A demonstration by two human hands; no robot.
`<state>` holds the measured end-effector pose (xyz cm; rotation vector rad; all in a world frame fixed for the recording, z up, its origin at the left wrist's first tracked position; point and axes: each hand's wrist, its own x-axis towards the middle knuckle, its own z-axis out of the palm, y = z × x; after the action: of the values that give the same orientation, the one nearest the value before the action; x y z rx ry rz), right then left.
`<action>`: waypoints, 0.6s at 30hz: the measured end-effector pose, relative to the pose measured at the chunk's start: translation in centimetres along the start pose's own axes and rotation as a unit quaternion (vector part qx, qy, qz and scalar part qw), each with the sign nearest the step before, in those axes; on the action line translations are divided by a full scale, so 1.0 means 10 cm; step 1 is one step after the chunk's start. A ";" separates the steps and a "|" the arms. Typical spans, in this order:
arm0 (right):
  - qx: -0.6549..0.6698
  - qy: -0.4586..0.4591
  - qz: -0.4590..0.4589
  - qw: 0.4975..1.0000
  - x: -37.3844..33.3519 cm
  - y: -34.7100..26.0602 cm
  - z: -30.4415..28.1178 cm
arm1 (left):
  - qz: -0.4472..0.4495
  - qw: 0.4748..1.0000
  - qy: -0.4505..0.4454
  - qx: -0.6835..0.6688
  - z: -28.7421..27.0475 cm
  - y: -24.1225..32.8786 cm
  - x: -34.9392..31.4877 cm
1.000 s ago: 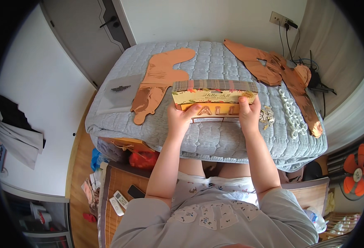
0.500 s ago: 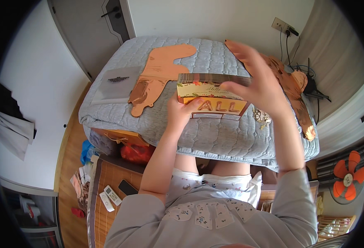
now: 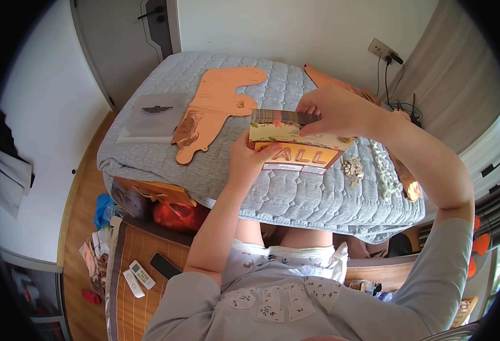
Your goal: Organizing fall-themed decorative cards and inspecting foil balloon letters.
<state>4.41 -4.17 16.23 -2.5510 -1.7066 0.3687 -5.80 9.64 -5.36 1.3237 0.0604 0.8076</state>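
A flat copper balloon (image 3: 207, 111) lies on the bed (image 3: 148, 162). The left hand's (image 3: 245, 159) fingers clasp a box's (image 3: 304, 155) left end above the bed; the right hand's (image 3: 335, 111) fingers curl over its top; whether they grip it, I cannot tell. White rings (image 3: 387, 188) lie farther right.

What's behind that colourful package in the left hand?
Around the package you can see the grey quilted bed, with a flat orange foil shape near its upper left corner. Anything directly behind is covered by the package and right hand.
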 end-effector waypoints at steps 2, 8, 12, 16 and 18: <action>0.000 -0.002 0.011 1.000 -0.01 -0.03 0.01 | 0.004 1.000 0.001 0.009 0.00 -0.02 0.00; -0.025 -0.001 0.002 1.000 -0.03 -0.13 -0.02 | 0.011 0.999 -0.012 -0.044 -0.03 -0.04 -0.02; -0.070 0.008 0.002 0.998 0.02 -0.18 -0.15 | 0.152 0.986 0.072 0.018 0.00 -0.08 -0.01; -0.118 0.041 0.036 0.992 0.17 -0.21 -0.45 | 0.127 0.986 0.109 0.003 -0.13 -0.06 -0.05; -0.144 0.031 0.062 0.987 0.34 -0.28 -0.66 | 0.165 0.959 0.230 0.012 -0.15 -0.10 -0.08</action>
<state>4.56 0.63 22.59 -2.8442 -1.6937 0.0468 -6.60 10.41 -6.93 1.1590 0.2215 1.3952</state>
